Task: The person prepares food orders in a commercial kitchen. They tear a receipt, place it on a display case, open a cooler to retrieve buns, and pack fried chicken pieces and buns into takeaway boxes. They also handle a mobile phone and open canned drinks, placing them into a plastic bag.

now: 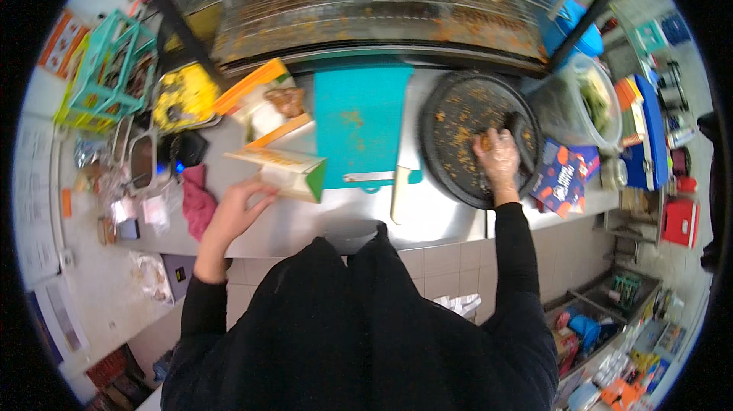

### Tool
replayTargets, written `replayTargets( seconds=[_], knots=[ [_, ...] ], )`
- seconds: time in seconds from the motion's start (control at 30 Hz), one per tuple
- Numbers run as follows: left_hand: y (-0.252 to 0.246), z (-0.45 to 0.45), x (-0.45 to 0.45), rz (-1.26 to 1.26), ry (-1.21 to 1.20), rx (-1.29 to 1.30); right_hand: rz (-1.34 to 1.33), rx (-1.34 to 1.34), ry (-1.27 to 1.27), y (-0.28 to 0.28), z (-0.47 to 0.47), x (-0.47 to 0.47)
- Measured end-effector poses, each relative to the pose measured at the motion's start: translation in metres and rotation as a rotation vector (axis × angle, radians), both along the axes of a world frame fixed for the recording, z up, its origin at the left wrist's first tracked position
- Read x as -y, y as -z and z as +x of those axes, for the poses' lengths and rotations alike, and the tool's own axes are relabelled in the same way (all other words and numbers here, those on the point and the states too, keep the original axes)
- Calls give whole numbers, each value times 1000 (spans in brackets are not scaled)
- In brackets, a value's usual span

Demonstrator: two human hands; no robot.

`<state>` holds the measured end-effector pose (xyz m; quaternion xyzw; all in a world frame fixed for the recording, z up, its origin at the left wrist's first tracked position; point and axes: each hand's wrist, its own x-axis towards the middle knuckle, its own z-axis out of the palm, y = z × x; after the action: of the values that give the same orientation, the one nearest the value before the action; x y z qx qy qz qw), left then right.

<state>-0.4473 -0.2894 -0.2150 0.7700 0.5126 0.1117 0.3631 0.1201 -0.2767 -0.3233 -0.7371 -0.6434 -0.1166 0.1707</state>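
My bare left hand [246, 205] is at the near left edge of a small paper food box [292, 173], thumb and fingertips pinching its rim. The box has a green end and stands with its flap up. Behind it is an open orange-edged food box [263, 139] with white rice [267, 120] and a browned piece of meat [286, 101]. My right hand [499, 162], in a clear plastic glove, reaches into a round black stone-like dish [452, 167] strewn with crumbs. Its fingers close around a small brown piece of food [485, 143], mostly hidden.
A teal cutting board [361, 101] lies between my hands, with a white-handled knife [401, 196] at its near right corner. A glass display cabinet [378, 27] borders the back. Right of the dish are a clear plastic tub [572, 107] and printed packets [558, 179]; a pink cloth [197, 202] lies left.
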Motion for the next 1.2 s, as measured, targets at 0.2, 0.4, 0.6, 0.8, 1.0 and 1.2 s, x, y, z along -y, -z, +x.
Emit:
replayTargets(
  seconds=[0.2, 0.4, 0.6, 0.8, 1.0, 1.2],
  knots=[
    [87, 6, -28, 360, -83, -78, -41, -1285, -144, -44, -93, -12],
    [110, 1, -28, 259, -74, -223, -755, -1904, -363, -35, -327, 20],
    [124, -40, -19, 268, 2, -68, -135, -562, -355, -5, -431, 0],
    [79, -106, -55, 80, 516, 123, -809, -320, -437, -109, -407, -46],
    [-115, -140, -107, -391, 734, 115, 340, -662, -411, -210, -417, -200],
    [-249, -69, -154, -25, 676, 23, 564, -805, -245, -194, -516, -250]
  ],
)
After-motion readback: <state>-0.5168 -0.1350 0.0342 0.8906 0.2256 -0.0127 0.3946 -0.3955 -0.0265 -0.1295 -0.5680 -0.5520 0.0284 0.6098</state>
